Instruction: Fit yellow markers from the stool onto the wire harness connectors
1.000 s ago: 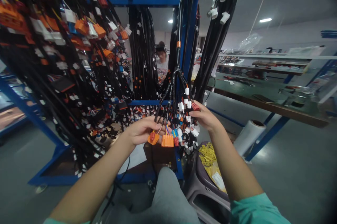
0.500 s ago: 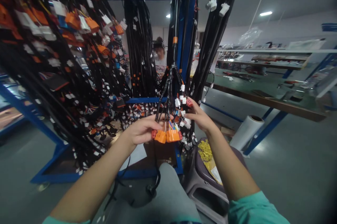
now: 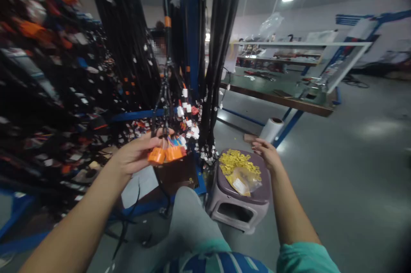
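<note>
My left hand (image 3: 139,153) is closed on the wires just behind two orange connectors (image 3: 165,154), which hang at the lower end of a black wire harness (image 3: 167,80). Small white connectors (image 3: 189,123) and a red one (image 3: 195,110) dangle beside them on the same harness. Off to the right, my right hand (image 3: 266,152) is held over the far right edge of a grey-purple stool (image 3: 237,206), its fingers apart and nothing in them. Small yellow parts (image 3: 237,161) lie heaped on the stool top, partly on a clear and yellow bag (image 3: 244,183).
Hanging harness bundles (image 3: 125,29) fill the left on a blue frame (image 3: 192,29). A green-topped workbench (image 3: 266,89) stands at the right, with a plastic roll (image 3: 272,129) below it. A person (image 3: 159,46) is partly visible behind the bundles.
My right hand has left the harness and the red connector and moved right, beyond the stool. The view has turned right. My left hand still holds the wires at the orange connectors.
</note>
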`<state>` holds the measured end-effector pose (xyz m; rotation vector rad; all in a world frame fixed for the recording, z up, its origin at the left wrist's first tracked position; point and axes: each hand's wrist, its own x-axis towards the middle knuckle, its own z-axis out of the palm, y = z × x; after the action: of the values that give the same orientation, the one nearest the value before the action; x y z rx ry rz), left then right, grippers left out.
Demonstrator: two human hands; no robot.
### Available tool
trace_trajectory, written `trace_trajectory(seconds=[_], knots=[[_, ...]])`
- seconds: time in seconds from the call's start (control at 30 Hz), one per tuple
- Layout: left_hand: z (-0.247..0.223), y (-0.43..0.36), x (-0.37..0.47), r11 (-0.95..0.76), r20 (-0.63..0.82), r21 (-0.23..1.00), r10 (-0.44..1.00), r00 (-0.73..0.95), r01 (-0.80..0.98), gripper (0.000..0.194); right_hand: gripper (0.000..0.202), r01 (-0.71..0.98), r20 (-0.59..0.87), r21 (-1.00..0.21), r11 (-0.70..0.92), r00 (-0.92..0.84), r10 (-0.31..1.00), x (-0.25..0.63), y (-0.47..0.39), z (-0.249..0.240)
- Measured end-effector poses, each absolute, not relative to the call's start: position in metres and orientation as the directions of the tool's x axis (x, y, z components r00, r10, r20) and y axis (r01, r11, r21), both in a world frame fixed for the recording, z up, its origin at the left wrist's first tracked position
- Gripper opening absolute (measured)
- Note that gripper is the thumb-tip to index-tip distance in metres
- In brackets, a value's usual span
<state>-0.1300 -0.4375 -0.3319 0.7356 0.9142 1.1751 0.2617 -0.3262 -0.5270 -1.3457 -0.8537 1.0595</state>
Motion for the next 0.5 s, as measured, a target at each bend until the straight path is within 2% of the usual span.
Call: trace_trajectory(seconds=[0.2,0.37,0.5], knots=[[-0.337,-0.429,-0.119,0.253,-0.256,0.891,0.966,0.043,-0.378,0.059,0.022,0.004,-0.274,-0.946,-0.324,0.526,0.806,0.328,-0.346,-0.595],[-0.35,-0.419,-0.125,0.212,-0.234,0.912,0.972,-0.022,-0.352,0.075,0.027,0.114,-0.376,-0.841,-0.529,0.58,0.723,0.352,-0.358,-0.649],[-0.35,-0.414,-0.12,0.237,-0.259,0.947,0.963,-0.079,-0.215,0.08,0.028,0.236,-0.378,-0.783,-0.576,0.555,0.741,0.351,-0.348,-0.681]])
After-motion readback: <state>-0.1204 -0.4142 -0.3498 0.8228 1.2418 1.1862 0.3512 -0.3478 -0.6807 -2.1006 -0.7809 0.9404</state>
